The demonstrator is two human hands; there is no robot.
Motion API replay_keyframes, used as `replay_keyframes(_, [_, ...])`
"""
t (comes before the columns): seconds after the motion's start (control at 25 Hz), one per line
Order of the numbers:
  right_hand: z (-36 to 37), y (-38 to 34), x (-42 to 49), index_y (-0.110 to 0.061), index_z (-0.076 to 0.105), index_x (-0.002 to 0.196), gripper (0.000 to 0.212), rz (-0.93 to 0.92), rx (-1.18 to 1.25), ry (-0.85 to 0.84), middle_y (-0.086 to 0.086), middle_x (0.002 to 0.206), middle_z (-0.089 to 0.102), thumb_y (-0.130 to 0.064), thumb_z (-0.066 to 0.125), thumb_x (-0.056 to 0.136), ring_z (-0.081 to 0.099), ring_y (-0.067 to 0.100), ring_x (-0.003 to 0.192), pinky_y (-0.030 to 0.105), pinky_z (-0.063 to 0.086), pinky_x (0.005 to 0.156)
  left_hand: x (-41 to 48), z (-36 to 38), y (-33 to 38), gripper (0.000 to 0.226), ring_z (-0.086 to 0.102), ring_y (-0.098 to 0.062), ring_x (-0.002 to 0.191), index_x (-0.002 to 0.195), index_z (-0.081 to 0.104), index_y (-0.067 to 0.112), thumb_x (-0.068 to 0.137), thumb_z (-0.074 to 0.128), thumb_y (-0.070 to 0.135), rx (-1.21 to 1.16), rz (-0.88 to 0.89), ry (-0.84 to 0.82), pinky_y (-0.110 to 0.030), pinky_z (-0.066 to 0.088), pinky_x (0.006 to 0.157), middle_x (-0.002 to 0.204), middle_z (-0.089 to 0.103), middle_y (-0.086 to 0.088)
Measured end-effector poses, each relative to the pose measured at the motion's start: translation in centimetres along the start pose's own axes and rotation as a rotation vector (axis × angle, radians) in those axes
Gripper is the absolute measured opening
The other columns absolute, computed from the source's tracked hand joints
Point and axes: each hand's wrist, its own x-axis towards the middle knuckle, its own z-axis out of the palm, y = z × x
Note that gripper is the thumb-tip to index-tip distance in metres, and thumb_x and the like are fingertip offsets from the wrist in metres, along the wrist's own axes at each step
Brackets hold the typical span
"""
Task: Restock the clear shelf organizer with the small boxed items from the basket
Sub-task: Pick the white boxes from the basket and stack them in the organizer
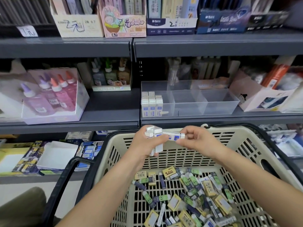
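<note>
Basket [246,133]: beige slotted plastic, black rim; loose boxes [196,194] in green, yellow and navy lie on its floor. Above its far rim, the left hand [144,145] grips a white bundle [153,131] and the right hand [196,141] pinches a single box [175,136], white-blue, against it. Beyond the basket, a clear rectangular organizer [213,102] sits on a grey shelf [106,112], with stocked boxes [151,104] upright in its left compartment. Print unreadable.

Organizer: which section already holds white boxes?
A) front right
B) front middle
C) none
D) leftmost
D: the white boxes stand upright in rows in the leftmost section of the organizer.
</note>
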Motion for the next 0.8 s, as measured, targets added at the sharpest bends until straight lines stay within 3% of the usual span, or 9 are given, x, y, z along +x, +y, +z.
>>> replay_keyframes(0.16, [-0.5,-0.3,0.0,-0.014,0.068,0.082,0.004,-0.03,0.105,0.076,-0.007,0.058,0.06,-0.01,0.067,0.08,0.048,0.005,0.053,0.016,0.042,0.054,-0.3,0.1,-0.2,0.04,0.063,-0.011,0.065,0.1,0.056,0.025,0.069,0.081,0.018,0.062,-0.033,-0.015,-0.02,0.044,0.043,0.084,0.068,-0.002])
replay_keyframes(0.28, [-0.2,-1.2,0.2,-0.019,0.07,0.089,0.017,-0.076,0.184,0.124,-0.008,0.064,0.066,-0.008,0.057,0.088,0.056,0.004,0.06,0.015,0.047,0.061,-0.4,0.1,0.2,0.04,0.065,-0.01,0.064,0.1,0.056,0.023,0.069,0.08,0.017,0.088,-0.031,-0.016,-0.02,0.044,0.042,0.084,0.07,-0.002])
replay_keyframes(0.48, [0.0,-2.5,0.4,-0.016,0.067,0.093,0.02,-0.118,0.177,0.116,0.002,0.08,0.07,-0.005,0.05,0.092,0.064,0.004,0.067,0.016,0.052,0.062,-0.5,-0.3,1.2,0.028,0.069,-0.013,0.064,0.095,0.059,0.014,0.073,0.077,0.011,-0.122,-0.092,-0.06,-0.02,0.044,0.04,0.078,0.073,-0.007])
replay_keyframes(0.64, [-0.2,-2.9,0.6,-0.013,0.065,0.093,0.019,-0.164,0.27,0.124,0.001,0.072,0.071,-0.001,0.051,0.09,0.066,0.007,0.065,0.017,0.053,0.061,-0.7,-0.4,1.6,0.022,0.069,-0.015,0.065,0.085,0.064,0.016,0.067,0.076,0.018,-0.309,-0.202,-0.18,-0.018,0.044,0.039,0.087,0.073,-0.013])
replay_keyframes(0.8, [-0.7,-3.1,1.1,-0.014,0.066,0.091,0.017,-0.146,0.24,0.119,0.001,0.073,0.072,-0.002,0.054,0.089,0.066,0.008,0.065,0.017,0.052,0.058,-0.5,-0.1,2.0,0.023,0.069,-0.013,0.068,0.096,0.063,0.013,0.076,0.073,0.018,-0.206,-0.149,-0.187,-0.019,0.045,0.041,0.09,0.074,-0.013])
